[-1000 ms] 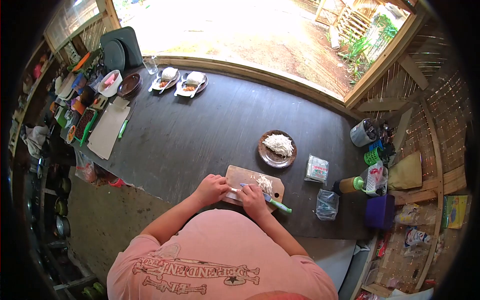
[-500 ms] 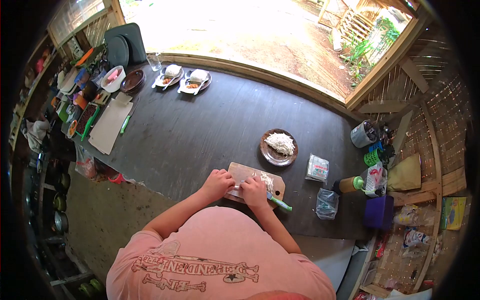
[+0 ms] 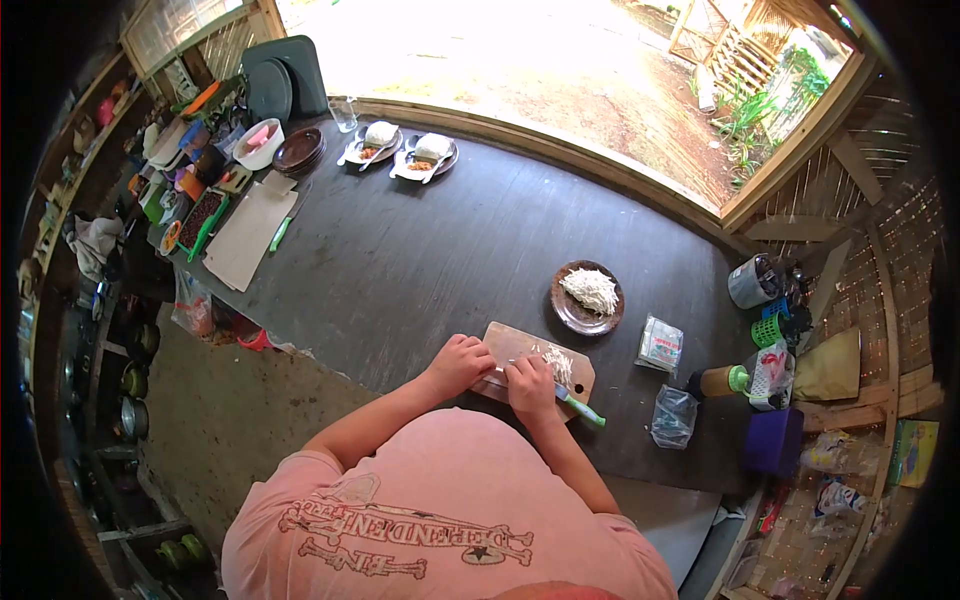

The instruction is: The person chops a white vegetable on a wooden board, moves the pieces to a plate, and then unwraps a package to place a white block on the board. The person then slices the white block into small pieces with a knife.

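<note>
My left hand [image 3: 461, 364] is closed at the left side of a wooden cutting board [image 3: 581, 384]. Close beside it, my right hand [image 3: 530, 384] has its fingers curled over the board. Whatever is pinched in the fingers is small and mostly hidden, with only a pale bit showing between the hands. Thin white shreds [image 3: 558, 366] lie on the board to the right. A knife [image 3: 586, 411] with a green handle rests at the board's near right edge, its blade partly hidden by my right hand. Beyond the board, a brown plate [image 3: 566, 318] bears a heap of white shreds [image 3: 591, 291].
Right of the board are a wrapped white packet [image 3: 660, 344], a clear plastic bag [image 3: 674, 417] and a bottle with a green cap [image 3: 738, 379]. Two plates of food [image 3: 425, 160] stand at the far edge. Another green-handled knife [image 3: 280, 233] lies by some cardboard [image 3: 245, 240] on the left.
The camera view has turned slightly, so everything appears farther right. Both hands stay over the board, with a slightly wider gap between them; the knife stays at its edge.
</note>
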Demonstrator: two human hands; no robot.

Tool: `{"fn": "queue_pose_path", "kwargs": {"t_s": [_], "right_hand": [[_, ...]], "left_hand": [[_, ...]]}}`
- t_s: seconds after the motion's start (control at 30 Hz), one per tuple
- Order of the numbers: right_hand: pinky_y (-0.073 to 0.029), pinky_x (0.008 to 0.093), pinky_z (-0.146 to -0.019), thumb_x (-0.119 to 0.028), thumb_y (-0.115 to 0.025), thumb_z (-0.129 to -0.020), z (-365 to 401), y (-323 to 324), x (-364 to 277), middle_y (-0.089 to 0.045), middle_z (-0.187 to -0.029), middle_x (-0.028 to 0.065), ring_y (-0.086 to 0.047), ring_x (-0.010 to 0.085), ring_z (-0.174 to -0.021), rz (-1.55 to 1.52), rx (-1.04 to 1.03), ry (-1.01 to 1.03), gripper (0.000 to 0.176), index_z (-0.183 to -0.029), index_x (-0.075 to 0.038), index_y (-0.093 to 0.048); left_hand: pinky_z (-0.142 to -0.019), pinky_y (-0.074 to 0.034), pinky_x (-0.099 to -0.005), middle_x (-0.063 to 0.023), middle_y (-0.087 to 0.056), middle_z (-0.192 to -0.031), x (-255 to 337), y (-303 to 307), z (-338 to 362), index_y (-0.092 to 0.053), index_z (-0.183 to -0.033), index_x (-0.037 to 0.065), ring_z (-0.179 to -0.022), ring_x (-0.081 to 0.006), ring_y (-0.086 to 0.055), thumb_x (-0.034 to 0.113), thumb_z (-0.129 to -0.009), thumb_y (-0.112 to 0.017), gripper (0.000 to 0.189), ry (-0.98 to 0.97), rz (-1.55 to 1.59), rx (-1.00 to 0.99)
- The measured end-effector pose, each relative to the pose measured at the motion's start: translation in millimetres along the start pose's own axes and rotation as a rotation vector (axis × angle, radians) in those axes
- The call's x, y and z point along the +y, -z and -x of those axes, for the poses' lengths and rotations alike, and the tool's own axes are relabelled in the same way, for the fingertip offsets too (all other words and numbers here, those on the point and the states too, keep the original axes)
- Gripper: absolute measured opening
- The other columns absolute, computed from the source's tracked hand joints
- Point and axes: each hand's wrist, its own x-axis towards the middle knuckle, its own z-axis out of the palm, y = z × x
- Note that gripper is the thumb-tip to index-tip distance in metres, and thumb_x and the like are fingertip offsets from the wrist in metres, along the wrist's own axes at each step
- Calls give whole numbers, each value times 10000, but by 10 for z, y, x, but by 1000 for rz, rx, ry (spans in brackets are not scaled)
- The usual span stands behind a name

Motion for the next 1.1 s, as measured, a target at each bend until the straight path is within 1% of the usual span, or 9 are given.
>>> {"fn": "queue_pose_path", "kwargs": {"t_s": [0.17,0.3,0.37,0.57,0.7,0.83,0.9,1.0,1.1], "right_hand": [[-519,457,-886,-175,-660,-927,62,14,7,-690,-964,49,-669,292,-1029,-2,-16,4,93,-899,-133,-738],[-511,448,-868,-189,-640,-946,74,22,4,-682,-965,44,-670,289,-1050,37,-69,9,100,-896,-141,-712],[-511,450,-862,-195,-643,-949,87,39,5,-686,-957,40,-671,288,-1045,34,-69,10,111,-883,-143,-716],[-527,467,-849,-218,-669,-946,12,132,-59,-706,-945,34,-682,289,-1025,35,-84,-17,147,-849,-140,-746],[-543,484,-834,-217,-684,-938,-51,2,-35,-714,-949,34,-691,297,-1023,49,-126,-130,141,-853,-151,-776],[-547,483,-827,-217,-694,-934,-58,-24,-5,-718,-948,31,-692,298,-1026,24,-161,-150,139,-853,-164,-793],[-552,477,-809,-230,-747,-898,-1,-89,33,-720,-952,23,-689,298,-1005,-26,-94,-178,99,-840,-173,-804],[-560,477,-800,-245,-807,-852,42,-43,128,-717,-933,18,-684,301,-977,-83,-61,-184,74,-836,-174,-819],[-568,479,-804,-230,-843,-817,39,31,151,-726,-915,18,-682,306,-961,-94,-90,-247,64,-839,-171,-832]], "left_hand": [[-966,-506,-410,62,-734,-991,-23,54,15,-790,-910,231,-1026,-191,-712,218,-861,-821,59,-9,33,-4],[-930,-492,-406,49,-717,-940,-28,54,19,-794,-879,231,-984,-190,-702,235,-914,-780,37,-39,26,31],[-945,-507,-402,60,-723,-955,-22,56,40,-791,-911,245,-1008,-181,-720,214,-850,-819,74,-22,1,-24],[-935,-508,-411,37,-699,-920,2,0,41,-773,-957,240,-967,-193,-718,288,-935,-815,67,24,18,24],[-933,-513,-419,36,-704,-942,14,-5,37,-779,-972,241,-991,-195,-718,314,-950,-812,83,56,8,-31],[-927,-511,-430,36,-718,-982,31,-5,33,-793,-956,230,-1030,-203,-709,324,-939,-814,98,86,42,-6],[-918,-504,-430,34,-725,-989,25,-1,36,-799,-927,219,-1033,-204,-699,322,-937,-807,103,99,75,28],[-914,-536,-452,33,-742,-1021,11,5,39,-821,-989,232,-1040,-228,-720,344,-927,-842,129,157,118,-25],[-887,-546,-462,20,-758,-1015,10,9,53,-838,-987,230,-1026,-248,-722,344,-919,-853,134,240,198,-51]]}}
